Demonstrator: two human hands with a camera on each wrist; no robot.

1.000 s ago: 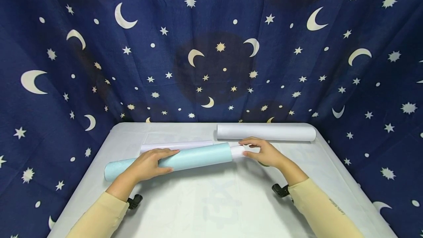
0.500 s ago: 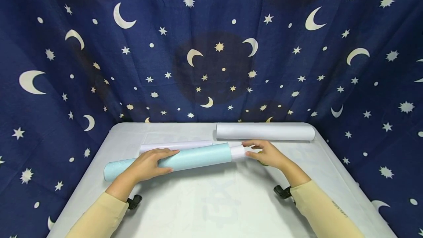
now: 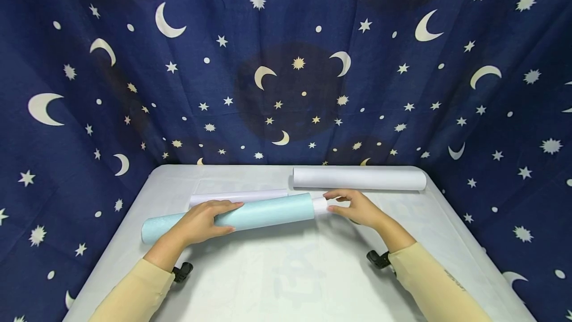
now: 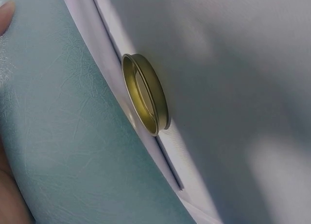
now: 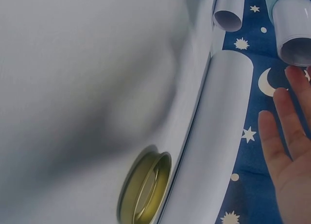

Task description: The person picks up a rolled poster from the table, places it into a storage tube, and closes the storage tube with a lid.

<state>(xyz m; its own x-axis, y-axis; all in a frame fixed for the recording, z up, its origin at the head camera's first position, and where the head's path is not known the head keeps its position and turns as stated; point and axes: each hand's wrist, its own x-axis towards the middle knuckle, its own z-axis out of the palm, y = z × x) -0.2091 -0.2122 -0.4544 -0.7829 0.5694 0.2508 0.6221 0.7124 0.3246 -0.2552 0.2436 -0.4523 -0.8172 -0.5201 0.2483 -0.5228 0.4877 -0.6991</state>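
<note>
My left hand [image 3: 206,222] lies over a light-blue tube [image 3: 270,211] with a leathery surface, thumb on the near side and fingers across the top. The tube slants above the white table, its right end higher in the head view. A short length of a white paper roll [image 3: 320,205] sticks out of that right end. Beside this end is my right hand [image 3: 362,208], fingertips right at the roll's rim. Its fingers [image 5: 286,119] are fairly straight in the right wrist view. A gold metal ring [image 5: 133,190] stands on the table below.
Behind the tube lies a thin white roll [image 3: 241,196], partly hidden. A thicker white roll [image 3: 359,179] rests along the table's back edge. Beside the tube, a gold ring [image 4: 158,95] shows in the left wrist view. A blue star-and-moon curtain [image 3: 286,63] surrounds the table.
My right hand draws back slightly to the right, then returns left. Less of the paper roll now shows outside the tube. My left hand and the tube stay in place.
</note>
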